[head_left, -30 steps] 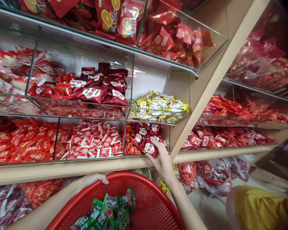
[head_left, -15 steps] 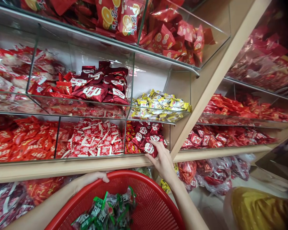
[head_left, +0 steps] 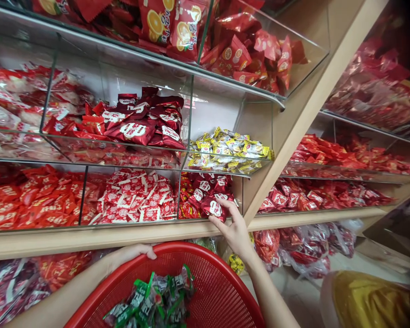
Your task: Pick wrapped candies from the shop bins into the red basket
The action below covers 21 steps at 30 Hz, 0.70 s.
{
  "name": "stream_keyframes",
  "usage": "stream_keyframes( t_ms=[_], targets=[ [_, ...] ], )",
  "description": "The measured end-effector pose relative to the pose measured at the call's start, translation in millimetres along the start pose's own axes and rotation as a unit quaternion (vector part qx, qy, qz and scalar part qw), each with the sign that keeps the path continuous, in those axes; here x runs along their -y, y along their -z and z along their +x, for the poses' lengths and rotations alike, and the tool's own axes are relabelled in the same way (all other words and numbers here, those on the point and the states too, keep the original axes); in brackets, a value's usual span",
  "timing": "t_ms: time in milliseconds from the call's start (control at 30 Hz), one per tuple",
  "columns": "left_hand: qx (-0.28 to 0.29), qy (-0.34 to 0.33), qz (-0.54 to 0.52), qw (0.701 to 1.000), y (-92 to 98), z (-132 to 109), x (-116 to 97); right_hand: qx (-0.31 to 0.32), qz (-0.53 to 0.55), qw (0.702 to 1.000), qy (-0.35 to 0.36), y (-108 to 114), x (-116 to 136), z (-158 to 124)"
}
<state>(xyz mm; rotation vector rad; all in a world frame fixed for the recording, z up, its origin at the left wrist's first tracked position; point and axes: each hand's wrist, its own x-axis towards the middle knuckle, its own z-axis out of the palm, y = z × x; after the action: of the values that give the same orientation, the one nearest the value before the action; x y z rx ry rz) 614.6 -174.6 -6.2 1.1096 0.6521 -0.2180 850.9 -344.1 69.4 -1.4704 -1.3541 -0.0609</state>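
My left hand (head_left: 138, 253) is closed over the far left rim of a red plastic basket (head_left: 222, 269). Inside the basket lie several green and clear wrapped candies (head_left: 157, 296). My right hand (head_left: 235, 230) reaches to the bottom shelf, its thumb and fingers apart at the near edge of a maroon candy packet (head_left: 213, 207) with a white label. That packet rests on a pile of similar maroon packets (head_left: 205, 186) in the rightmost compartment. Small red-and-yellow packets (head_left: 185, 210) lie at the left of the same compartment.
Red-and-white candies (head_left: 133, 196) fill the compartment to the left. Yellow-and-white candies (head_left: 230, 148) sit behind glass above my right hand. A slanting wooden upright (head_left: 287, 150) divides the shelves. Bagged candies (head_left: 304, 246) are stored underneath, and a gold-coloured bag (head_left: 369, 300) stands at lower right.
The fingers of my right hand have loosened from the maroon packet, which now lies flatter on the pile. My hand has drawn slightly right and down. My left hand stays on the basket.
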Motion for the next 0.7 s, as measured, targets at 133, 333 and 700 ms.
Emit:
stream_keyframes(
  t_ms=[133,333,700],
  targets=[
    [0.012,-0.011,-0.005,1.000,1.2,1,1,-0.012,0.030,0.999,-0.014,4,0,1],
    [0.025,-0.030,-0.013,0.999,-2.7,-3,-2,-0.018,0.071,0.997,-0.040,10,-1,1],
    [0.019,-0.010,-0.012,1.000,-3.8,-3,-1,-0.004,0.092,0.992,-0.083,15,-3,0]
  ],
)
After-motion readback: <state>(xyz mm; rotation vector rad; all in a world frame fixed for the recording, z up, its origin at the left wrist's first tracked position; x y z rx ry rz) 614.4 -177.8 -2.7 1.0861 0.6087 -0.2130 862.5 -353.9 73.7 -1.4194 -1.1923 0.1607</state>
